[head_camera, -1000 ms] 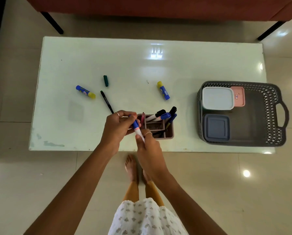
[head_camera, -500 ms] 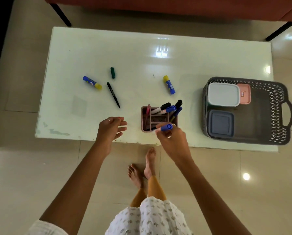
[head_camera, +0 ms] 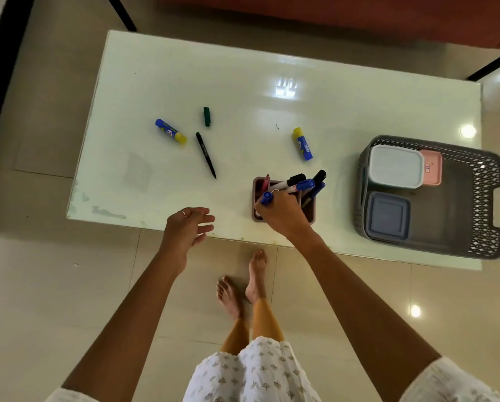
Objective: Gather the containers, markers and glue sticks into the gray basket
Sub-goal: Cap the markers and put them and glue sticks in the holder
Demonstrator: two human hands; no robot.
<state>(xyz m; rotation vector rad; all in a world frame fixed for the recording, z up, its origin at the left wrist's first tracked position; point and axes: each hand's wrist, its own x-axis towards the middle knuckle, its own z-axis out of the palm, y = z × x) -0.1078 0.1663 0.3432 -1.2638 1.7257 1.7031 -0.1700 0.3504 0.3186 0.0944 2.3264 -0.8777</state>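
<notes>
Your right hand (head_camera: 282, 216) has carried the capped blue marker (head_camera: 266, 198) to the brown pen holder (head_camera: 311, 213), fingers clamped on it; your left hand (head_camera: 186, 227) has let go, fingers loosely apart. Glue sticks and black marker (head_camera: 206, 155) remain outside the gray basket (head_camera: 486, 198).

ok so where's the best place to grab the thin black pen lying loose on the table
Pinch the thin black pen at mid-barrel from above, fingers on its two long sides. It lies flat on the white table, running diagonally, tip toward the near edge, with nothing touching it. The open left hand is nearest.
</notes>
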